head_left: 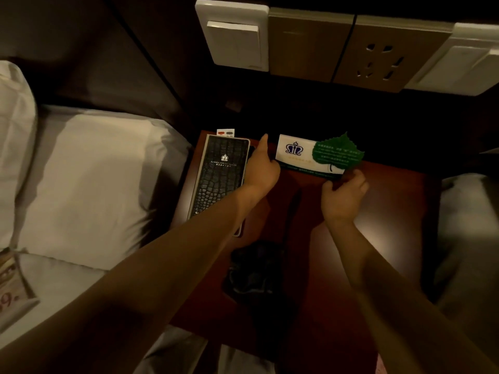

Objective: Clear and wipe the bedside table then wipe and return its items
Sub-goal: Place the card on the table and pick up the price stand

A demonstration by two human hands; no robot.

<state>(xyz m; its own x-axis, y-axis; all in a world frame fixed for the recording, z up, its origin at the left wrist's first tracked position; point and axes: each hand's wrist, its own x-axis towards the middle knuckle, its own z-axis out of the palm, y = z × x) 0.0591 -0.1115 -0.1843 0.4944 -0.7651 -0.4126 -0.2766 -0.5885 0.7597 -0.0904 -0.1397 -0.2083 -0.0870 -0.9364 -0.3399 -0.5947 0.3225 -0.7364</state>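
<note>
The right hand [343,194] pinches the leaf card [337,153], likely light and stiff, by its lower edge at the tabletop's [378,211] back; whether the left hand [263,170] grips anything is unclear.

Black crocodile-patterned folder [220,174], green leaf card [336,153], white crested sign [295,151], reddish-brown table [378,211].

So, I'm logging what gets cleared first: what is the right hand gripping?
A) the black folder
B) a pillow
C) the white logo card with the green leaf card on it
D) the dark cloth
C: the right hand pinches the lower corner of the white logo card, which the green leaf card overlaps.
</note>
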